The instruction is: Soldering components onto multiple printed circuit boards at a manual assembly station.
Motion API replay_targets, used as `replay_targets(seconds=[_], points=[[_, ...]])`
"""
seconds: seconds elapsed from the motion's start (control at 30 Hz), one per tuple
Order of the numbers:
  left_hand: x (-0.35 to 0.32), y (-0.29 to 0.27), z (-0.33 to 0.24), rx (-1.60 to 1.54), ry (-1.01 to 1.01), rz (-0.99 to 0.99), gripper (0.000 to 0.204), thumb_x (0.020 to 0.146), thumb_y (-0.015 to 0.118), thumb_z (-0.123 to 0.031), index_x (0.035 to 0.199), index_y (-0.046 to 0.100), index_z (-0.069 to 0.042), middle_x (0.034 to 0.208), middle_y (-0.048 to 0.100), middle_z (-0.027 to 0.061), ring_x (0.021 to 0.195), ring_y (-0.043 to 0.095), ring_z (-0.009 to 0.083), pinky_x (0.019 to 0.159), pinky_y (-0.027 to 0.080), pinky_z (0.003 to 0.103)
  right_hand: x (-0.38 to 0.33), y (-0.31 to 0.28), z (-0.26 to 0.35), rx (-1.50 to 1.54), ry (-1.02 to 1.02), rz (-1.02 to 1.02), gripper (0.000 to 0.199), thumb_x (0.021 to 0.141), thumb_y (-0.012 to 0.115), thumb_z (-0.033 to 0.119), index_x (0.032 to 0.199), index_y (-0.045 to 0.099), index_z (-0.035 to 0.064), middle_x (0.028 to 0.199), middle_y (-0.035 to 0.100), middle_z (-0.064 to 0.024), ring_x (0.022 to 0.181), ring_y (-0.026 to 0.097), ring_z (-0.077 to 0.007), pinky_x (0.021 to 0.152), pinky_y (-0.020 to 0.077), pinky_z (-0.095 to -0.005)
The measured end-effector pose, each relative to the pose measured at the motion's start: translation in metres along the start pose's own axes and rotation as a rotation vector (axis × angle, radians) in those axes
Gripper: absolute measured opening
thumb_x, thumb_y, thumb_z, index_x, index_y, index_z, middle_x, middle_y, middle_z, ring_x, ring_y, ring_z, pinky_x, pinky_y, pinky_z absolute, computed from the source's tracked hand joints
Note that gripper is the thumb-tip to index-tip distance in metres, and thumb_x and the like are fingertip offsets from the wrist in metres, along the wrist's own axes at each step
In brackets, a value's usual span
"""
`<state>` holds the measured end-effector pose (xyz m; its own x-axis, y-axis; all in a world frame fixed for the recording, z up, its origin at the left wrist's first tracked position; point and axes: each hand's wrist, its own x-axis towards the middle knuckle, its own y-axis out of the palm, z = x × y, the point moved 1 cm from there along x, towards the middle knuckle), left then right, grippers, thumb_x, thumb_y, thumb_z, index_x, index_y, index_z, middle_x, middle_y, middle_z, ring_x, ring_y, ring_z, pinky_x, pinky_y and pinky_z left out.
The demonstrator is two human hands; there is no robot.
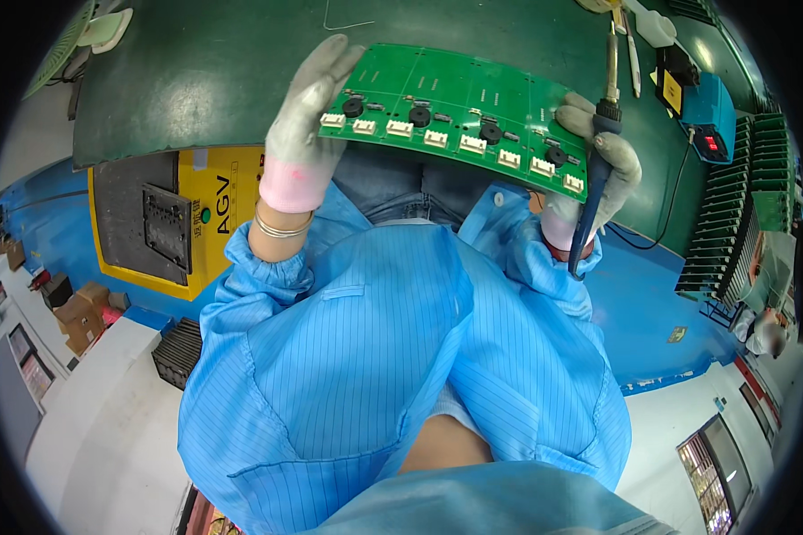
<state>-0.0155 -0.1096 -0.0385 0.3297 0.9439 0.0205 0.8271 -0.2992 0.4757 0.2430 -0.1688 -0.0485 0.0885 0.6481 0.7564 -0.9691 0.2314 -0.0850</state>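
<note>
The green rectangular circuit board (455, 102) hides its underside and part of the greyish-white gloved right hand (619, 168); the view's round edge cuts off the pale-green wire fan grille (61, 46), and the red-lit display (711, 143) on the blue boxy soldering station (708, 100) is too small to read

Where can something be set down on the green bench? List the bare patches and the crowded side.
Bare: the bench's left part, between the fan and the left hand; also the strip beyond the circuit board's right half, left of the soldering iron. Crowded: the right side, with the blue station, a black cord and the board rack.
</note>
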Motion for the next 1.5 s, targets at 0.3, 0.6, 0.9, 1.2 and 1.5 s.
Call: replay_targets(seconds=[0.3,0.6,0.9,1.2,1.5], points=[[-0.004,-0.016,-0.006,0.275,-0.049,0.256,0.043,0.087,0.059,-0.016,0.12,0.052,0.01,0.126,0.053,0.0195,0.116,0.052,0.0243,0.099,0.039,0.032,-0.001,0.009,0.021,-0.028,0.407,-0.297,0.044,0.081,0.07,0.007,0.115,0.043,0.007,0.1,0.062,-0.0194,0.082,0.06,-0.0174,0.071,0.0503,-0.0295],[0.0,-0.009,-0.015,0.219,-0.191,0.109,0.039,0.089,0.055,-0.022,0.114,0.056,0.008,0.102,0.062,0.008,0.09,0.056,0.0129,0.081,0.043,0.025,0.009,0.017,0.032,0.05,0.59,-0.432,0.051,0.074,0.066,-0.008,0.115,0.039,0.0057,0.097,0.061,-0.0191,0.07,0.058,-0.0086,0.062,0.0474,-0.019],[0.007,-0.016,-0.009,0.165,-0.289,0.091,0.051,0.084,0.054,-0.034,0.114,0.053,0.008,0.098,0.062,0.0088,0.086,0.057,0.014,0.076,0.045,0.026,0.018,0.02,0.041,0.141,0.506,-0.438,0.049,0.081,0.068,0.01,0.119,0.037,0.0064,0.099,0.062,-0.0226,0.082,0.061,-0.0148,0.069,0.0495,-0.0253],[0.017,-0.024,0.002,0.116,-0.291,0.162,0.05,0.088,0.051,-0.032,0.117,0.051,0.008,0.103,0.061,0.0116,0.089,0.058,0.0154,0.077,0.045,0.025,0.012,0.006,0.026,0.144,0.468,-0.351,0.057,0.079,0.07,0.009,0.124,0.034,0.0096,0.101,0.062,-0.0255,0.071,0.062,-0.0151,0.061,0.0498,-0.0243],[0.072,-0.037,0.006,1.264,0.115,-0.183,0.043,0.083,0.063,-0.023,0.122,0.057,-0.006,0.106,0.061,0.0079,0.077,0.06,0.0116,0.066,0.049,0.026,-0.003,0.002,0.005,0.002,0.628,-0.406,0.05,0.083,0.066,0.01,0.122,0.035,0.0035,0.104,0.061,-0.0232,0.08,0.059,-0.014,0.069,0.0489,-0.0267]])
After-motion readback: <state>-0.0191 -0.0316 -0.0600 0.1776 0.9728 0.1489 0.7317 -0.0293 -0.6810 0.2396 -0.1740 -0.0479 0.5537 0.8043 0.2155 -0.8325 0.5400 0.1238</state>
